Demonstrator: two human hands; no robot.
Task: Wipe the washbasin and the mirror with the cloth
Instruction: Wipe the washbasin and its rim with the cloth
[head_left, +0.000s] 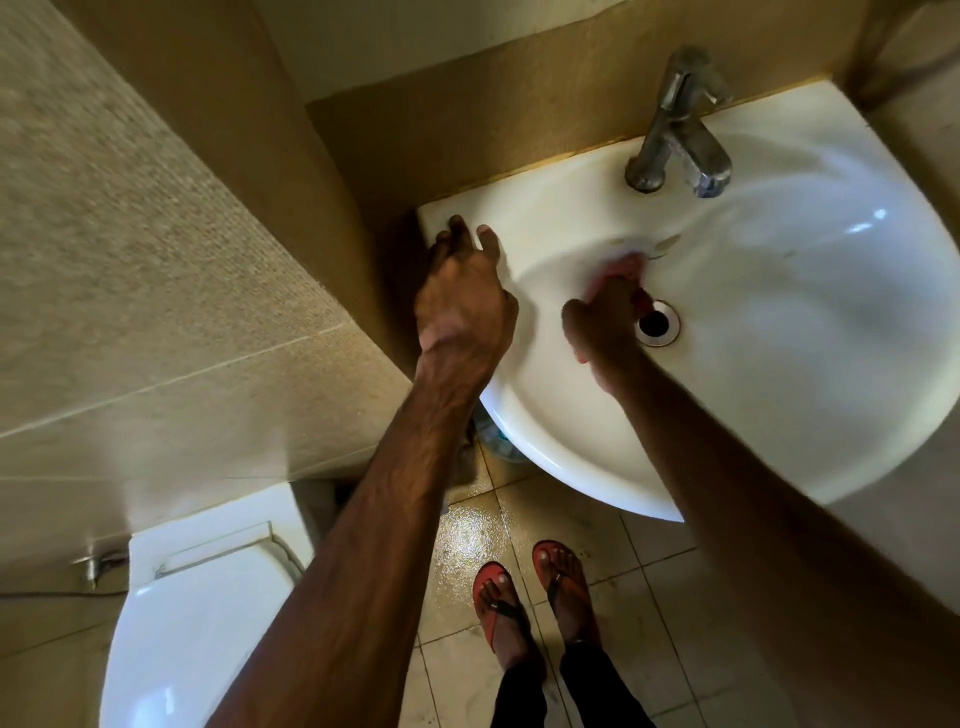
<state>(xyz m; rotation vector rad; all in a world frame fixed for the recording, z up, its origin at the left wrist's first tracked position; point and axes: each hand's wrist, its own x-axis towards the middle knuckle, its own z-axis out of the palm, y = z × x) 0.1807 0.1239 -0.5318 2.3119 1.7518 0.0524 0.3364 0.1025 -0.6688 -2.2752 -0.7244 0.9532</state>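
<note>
A white washbasin (779, 322) is fixed to the wall, with a round metal drain (657, 323) in its bowl. My left hand (462, 296) grips the basin's left rim, fingers curled over the edge. My right hand (605, 317) is inside the bowl just left of the drain and presses a reddish cloth (618, 270) against the porcelain; hand and cloth are blurred. Most of the cloth is hidden under my fingers. The mirror is not in view.
A chrome tap (675, 124) stands at the back of the basin. A white toilet (197, 623) sits at the lower left against the tiled wall (130, 286). My feet in red sandals (535, 592) stand on the wet tiled floor below the basin.
</note>
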